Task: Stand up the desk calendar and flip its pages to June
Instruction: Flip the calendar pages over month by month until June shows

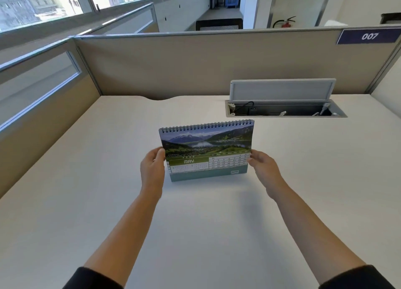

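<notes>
The desk calendar stands upright on the white desk, spiral binding on top. Its front page shows a mountain lake photo above a green band that reads MAY 2026 and a date grid. My left hand pinches the left edge of the calendar at mid height. On the other side, my right hand pinches the right edge at about the same height. The teal base of the calendar rests on the desk between my hands.
A cable hatch in the desk stands open behind the calendar to the right, its grey lid raised. Beige partition walls close the desk at the back and left. A sign reading 007 hangs at the top right.
</notes>
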A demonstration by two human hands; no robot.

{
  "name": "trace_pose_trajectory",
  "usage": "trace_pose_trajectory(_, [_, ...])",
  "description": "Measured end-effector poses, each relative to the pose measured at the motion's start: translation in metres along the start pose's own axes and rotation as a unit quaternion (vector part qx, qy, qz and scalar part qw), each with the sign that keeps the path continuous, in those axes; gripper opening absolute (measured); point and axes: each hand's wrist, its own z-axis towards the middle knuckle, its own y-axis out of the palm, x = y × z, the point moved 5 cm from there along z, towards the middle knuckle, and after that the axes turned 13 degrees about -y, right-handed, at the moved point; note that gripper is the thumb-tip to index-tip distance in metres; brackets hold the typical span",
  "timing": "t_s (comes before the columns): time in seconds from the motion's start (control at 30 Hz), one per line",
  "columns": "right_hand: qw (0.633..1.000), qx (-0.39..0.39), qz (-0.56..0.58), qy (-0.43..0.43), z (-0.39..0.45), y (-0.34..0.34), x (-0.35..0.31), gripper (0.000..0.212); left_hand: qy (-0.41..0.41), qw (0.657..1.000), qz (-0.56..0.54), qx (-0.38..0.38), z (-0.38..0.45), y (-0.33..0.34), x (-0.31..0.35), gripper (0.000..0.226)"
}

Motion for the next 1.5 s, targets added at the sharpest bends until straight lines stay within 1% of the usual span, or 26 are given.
trace_pose_trajectory(0.07, [1.0, 0.01, -0.001, 0.0, 0.0, -0.001, 0.0, 0.03, -0.006, 1.0, 0.002, -0.005, -0.005, 0.001, -0.008, 0.018])
trace_pose_trajectory(0.2, [1.0, 0.02, -0.012, -0.005, -0.002, -0.002, 0.0, 0.03, -0.006, 1.0, 0.023, -0.012, -0.01, 0.002, -0.016, 0.026])
trace_pose_trajectory(0.4, [0.998, 0.017, -0.045, -0.051, -0.006, -0.004, -0.006, 0.028, -0.02, 0.997, 0.07, 0.009, -0.016, 0.002, -0.02, 0.039])
trace_pose_trajectory(0.57, [0.995, 0.045, -0.058, -0.06, -0.007, -0.009, -0.007, 0.024, -0.009, 0.997, 0.073, 0.025, -0.017, 0.001, -0.02, 0.035])
trace_pose_trajectory(0.7, [0.993, 0.073, -0.056, -0.069, -0.006, -0.014, -0.007, 0.01, 0.006, 0.997, 0.07, 0.01, -0.021, 0.003, -0.02, 0.031])
trace_pose_trajectory(0.73, [0.993, 0.075, -0.059, -0.071, -0.006, -0.015, -0.008, 0.009, 0.011, 0.997, 0.073, 0.006, -0.022, 0.003, -0.019, 0.031])
trace_pose_trajectory(0.8, [0.993, 0.074, -0.058, -0.072, -0.006, -0.015, -0.009, 0.013, 0.014, 0.997, 0.074, 0.007, -0.024, 0.003, -0.018, 0.032])
trace_pose_trajectory(0.93, [0.994, 0.074, -0.05, -0.059, -0.007, -0.014, -0.01, 0.022, 0.011, 0.999, 0.05, 0.02, -0.019, -0.001, -0.021, 0.025])
trace_pose_trajectory(1.07, [0.995, 0.068, -0.044, -0.054, -0.008, -0.014, -0.013, 0.023, 0.009, 0.999, 0.033, 0.035, -0.015, -0.005, -0.024, 0.036])
trace_pose_trajectory(1.17, [0.995, 0.063, -0.056, -0.05, -0.009, -0.014, -0.015, 0.022, 0.016, 0.999, 0.021, 0.048, -0.014, -0.009, -0.025, 0.037])
trace_pose_trajectory(1.2, [0.996, 0.062, -0.051, -0.049, -0.009, -0.014, -0.016, 0.021, 0.029, 0.998, 0.019, 0.055, -0.014, -0.012, -0.024, 0.037])
trace_pose_trajectory(1.27, [0.997, 0.059, -0.024, -0.038, -0.009, -0.015, -0.019, 0.021, 0.093, 0.991, 0.048, 0.08, -0.015, -0.021, -0.018, 0.04])
trace_pose_trajectory(1.3, [0.998, 0.057, -0.003, -0.025, -0.009, -0.016, -0.021, 0.021, 0.133, 0.983, 0.085, 0.094, -0.015, -0.026, -0.015, 0.043])
trace_pose_trajectory(1.37, [0.997, 0.051, 0.052, 0.002, -0.01, -0.019, -0.023, 0.022, 0.202, 0.956, 0.183, 0.11, -0.013, -0.032, -0.011, 0.052])
trace_pose_trajectory(1.43, [0.995, 0.049, 0.087, 0.013, -0.012, -0.021, -0.025, 0.022, 0.251, 0.93, 0.251, 0.099, -0.013, -0.033, -0.007, 0.067])
trace_pose_trajectory(1.5, [0.994, 0.049, 0.098, 0.017, -0.012, -0.022, -0.027, 0.021, 0.304, 0.91, 0.272, 0.072, -0.014, -0.029, 0.001, 0.076])
